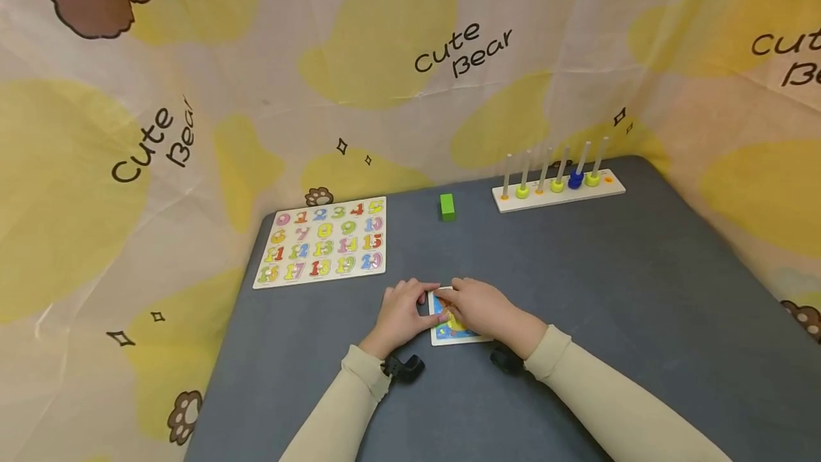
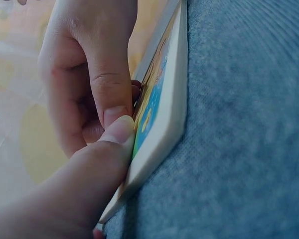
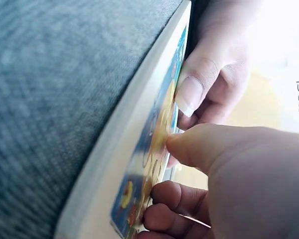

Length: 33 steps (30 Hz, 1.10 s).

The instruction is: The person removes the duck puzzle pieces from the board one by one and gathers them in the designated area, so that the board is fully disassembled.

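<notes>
A small picture puzzle with a pale border and a blue, yellow and orange picture lies on the grey table in front of the person. My left hand holds its left side, the thumb on the picture near the border and the fingers around the far left corner. From the right, my right hand covers much of the puzzle. In the right wrist view, the right thumb and curled fingertips grip at the picture's surface. The two hands nearly meet over the puzzle.
A number board with colourful numerals lies at the back left. Behind the hands stands a green block. At the back right, a white peg stand carries yellow-green and blue beads. A printed cloth hangs behind the table.
</notes>
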Motion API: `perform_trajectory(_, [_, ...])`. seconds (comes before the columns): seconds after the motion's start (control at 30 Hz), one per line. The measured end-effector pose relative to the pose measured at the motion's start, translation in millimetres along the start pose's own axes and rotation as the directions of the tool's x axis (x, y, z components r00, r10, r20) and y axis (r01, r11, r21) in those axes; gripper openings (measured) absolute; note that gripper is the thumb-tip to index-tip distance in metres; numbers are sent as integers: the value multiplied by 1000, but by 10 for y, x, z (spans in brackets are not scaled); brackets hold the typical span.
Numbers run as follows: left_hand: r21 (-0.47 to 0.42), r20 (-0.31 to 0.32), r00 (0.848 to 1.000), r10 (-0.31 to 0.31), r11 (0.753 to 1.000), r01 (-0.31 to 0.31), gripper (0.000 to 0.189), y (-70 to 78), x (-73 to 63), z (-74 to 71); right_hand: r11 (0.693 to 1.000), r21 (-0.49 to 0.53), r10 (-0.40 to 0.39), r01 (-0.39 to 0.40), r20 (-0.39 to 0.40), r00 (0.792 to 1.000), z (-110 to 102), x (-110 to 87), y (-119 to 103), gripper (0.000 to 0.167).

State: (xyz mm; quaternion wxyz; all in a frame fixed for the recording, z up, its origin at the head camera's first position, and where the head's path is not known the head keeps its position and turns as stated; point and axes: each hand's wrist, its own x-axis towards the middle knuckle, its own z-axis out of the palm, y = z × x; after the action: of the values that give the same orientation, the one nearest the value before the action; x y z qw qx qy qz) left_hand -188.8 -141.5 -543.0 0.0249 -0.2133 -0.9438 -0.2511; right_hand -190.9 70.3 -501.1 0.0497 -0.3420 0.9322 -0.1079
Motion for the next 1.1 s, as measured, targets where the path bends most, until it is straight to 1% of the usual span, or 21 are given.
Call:
perform_trajectory(0.1, [-10,5,1000,-6,1000,6,63,9,-36,14,1000,-4,-8,8,-3,1000,30,-19,-6,37])
perform_trajectory(0.27, [-5,25,1000,-5,1000,5,65,8,-53,46,999,8,-38,38,-18,999,65,-28,16,33])
perform_trajectory(0.37, [-5,5,1000,-11,1000,11,64,8,-30,35,998,22,-53,54,-26,998,38,17,31,29])
perform_trajectory(0.47, [1,-10,1000,-18,1000,18,62,13,-5,11,999,15,-51,51,-7,999,-7,64,40,30])
perform_trajectory(0.6, [7,5,1000,-23,1000,23,57,22,4,-20,999,-7,-35,35,28,999,-69,92,30,34])
perform_trajectory(0.7, [-4,4,1000,-25,1000,25,51,30,15,-20,999,-16,-31,32,23,999,-94,102,25,38])
perform_trajectory(0.8, [-6,-12,1000,-23,1000,22,49,21,32,-11,999,-23,-22,23,14,1000,-101,129,23,40])
perform_trajectory(0.9, [0,-13,1000,-27,1000,27,49,15,36,-2,1000,-8,-8,9,44,999,-103,156,38,41])
perform_trajectory(0.97, [5,-14,999,-31,1000,31,48,8,31,9,1000,11,-12,11,69,998,-104,170,61,40])
perform_trajectory(1.03, [3,-14,999,-41,999,41,46,16,20,12,999,27,-31,29,101,994,-96,191,95,34])
perform_trajectory(1.1, [2,-18,999,-45,999,45,45,23,16,21,998,51,-53,47,123,991,-93,212,133,25])
